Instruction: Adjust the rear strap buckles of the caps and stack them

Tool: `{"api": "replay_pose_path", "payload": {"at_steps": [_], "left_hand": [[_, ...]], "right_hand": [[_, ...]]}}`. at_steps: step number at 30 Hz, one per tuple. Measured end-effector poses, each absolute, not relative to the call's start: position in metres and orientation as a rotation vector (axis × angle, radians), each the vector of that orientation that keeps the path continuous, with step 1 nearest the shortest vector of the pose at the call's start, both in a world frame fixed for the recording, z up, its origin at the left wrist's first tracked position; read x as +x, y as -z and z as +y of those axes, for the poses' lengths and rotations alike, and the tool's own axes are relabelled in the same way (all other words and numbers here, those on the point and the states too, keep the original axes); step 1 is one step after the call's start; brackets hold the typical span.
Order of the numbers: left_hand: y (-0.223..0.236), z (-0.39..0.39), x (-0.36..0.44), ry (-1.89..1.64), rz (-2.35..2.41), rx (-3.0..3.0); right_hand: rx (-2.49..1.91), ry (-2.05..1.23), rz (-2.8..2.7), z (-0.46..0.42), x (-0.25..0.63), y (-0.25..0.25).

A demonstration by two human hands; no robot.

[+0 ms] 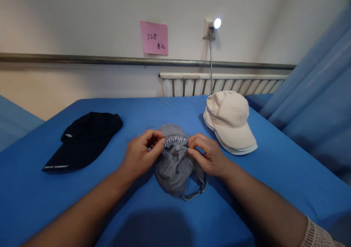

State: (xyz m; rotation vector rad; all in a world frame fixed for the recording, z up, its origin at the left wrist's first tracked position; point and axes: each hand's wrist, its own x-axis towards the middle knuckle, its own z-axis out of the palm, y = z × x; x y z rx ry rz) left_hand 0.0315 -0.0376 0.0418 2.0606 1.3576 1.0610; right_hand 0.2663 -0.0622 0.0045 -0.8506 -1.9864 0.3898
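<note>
A grey baseball cap (175, 170) lies on the blue-covered table, its crown crumpled and its strap opening toward me. White lettering shows across its front, and the brim points away. My left hand (144, 150) pinches the cap's fabric on the left, beside the lettering. On the other side, my right hand (207, 154) grips the fabric between thumb and fingers. To the left lies a black baseball cap (87, 133), brim toward me. Off to the right sits a stack of caps, a cream cap (230, 111) on top.
A blue sheet (145, 111) covers the table. Behind it are a white radiator (192, 86), a metal rail (109, 60) and a lit plug-in lamp (217, 23) with a cord. A pink note (154, 38) is on the wall. Blue curtain (315, 79) hangs at right.
</note>
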Motion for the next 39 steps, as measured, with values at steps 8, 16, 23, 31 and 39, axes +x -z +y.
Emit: {"api": "replay_pose_path", "payload": {"at_steps": [8, 16, 23, 31, 39], "left_hand": [[-0.008, 0.007, -0.001, -0.891, 1.359, 2.396], [0.020, 0.034, 0.011, -0.909, 1.456, 2.022], [0.022, 0.043, 0.006, -1.003, 1.461, 1.699], [-0.010, 0.011, -0.008, -0.928, 1.428, 1.566], [-0.037, 0.005, -0.040, -0.255, 1.319, 1.833]], "right_hand": [[-1.155, 0.004, -1.637, -0.043, 0.283, 0.002], [-1.366, -0.018, -1.975, -0.052, 0.267, 0.002], [-1.459, 0.008, -2.163, -0.054, 0.265, -0.002], [-1.362, 0.095, -2.154, -0.047, 0.277, 0.004], [-1.030, 0.061, -1.790, -0.045, 0.285, -0.001]]}}
